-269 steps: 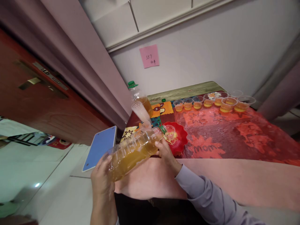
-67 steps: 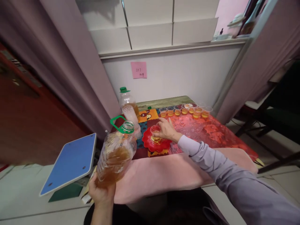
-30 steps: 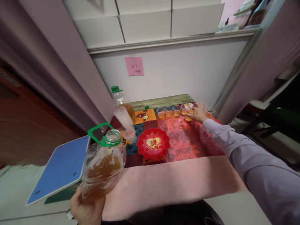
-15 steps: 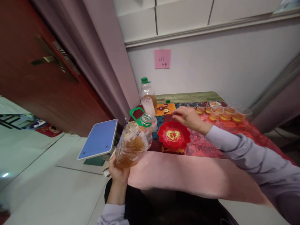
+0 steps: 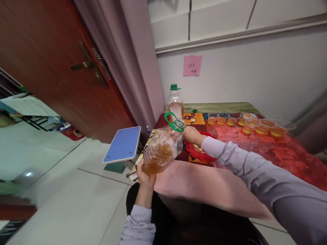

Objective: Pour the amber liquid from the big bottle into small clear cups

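Observation:
My left hand (image 5: pixel 145 175) grips the base of a clear plastic jug (image 5: pixel 162 153), tilted, with amber liquid inside. The jug's open mouth and green handle ring (image 5: pixel 170 119) point up toward the table's back. Right beside the neck is my right hand (image 5: pixel 192 135), its fingers curled closed and the tips hidden behind the jug. Under my right wrist lies a red scalloped plate (image 5: pixel 195 153), partly covered. Behind the jug stand a stack of clear plastic cups (image 5: pixel 175 109) and a second jug (image 5: pixel 174 97) with a green cap.
Several clear cups (image 5: pixel 232 119) of amber liquid stand in rows at the table's back right. A loose green cap (image 5: pixel 195 111) lies near the wall. To the left are a blue-topped stool (image 5: pixel 124 144) and a brown door (image 5: pixel 61 61). Pink cloth (image 5: pixel 204 183) hangs at the front edge.
My right hand has moved left from above the plate to the jug's neck, and its fingers have closed. My left hand still holds the tilted jug. The view has shifted left.

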The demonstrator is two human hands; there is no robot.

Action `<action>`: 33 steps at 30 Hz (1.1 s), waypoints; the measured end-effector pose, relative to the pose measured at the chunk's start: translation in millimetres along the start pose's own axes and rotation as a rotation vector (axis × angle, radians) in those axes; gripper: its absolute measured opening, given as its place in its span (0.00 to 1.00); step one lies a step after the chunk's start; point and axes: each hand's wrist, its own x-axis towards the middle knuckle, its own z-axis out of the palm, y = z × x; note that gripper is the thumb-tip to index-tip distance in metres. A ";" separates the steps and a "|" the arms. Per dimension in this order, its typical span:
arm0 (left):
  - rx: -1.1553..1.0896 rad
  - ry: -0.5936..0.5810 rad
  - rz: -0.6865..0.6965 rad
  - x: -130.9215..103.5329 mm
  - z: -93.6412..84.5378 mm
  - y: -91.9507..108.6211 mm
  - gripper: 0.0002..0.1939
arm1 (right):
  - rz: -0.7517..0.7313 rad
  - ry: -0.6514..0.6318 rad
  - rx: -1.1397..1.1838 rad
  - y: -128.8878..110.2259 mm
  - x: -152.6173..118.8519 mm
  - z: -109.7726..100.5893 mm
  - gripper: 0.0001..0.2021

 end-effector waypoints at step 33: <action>0.007 -0.009 -0.009 8.3 -5.8 -5.3 0.16 | 0.166 0.181 0.145 83.5 -114.5 31.5 0.09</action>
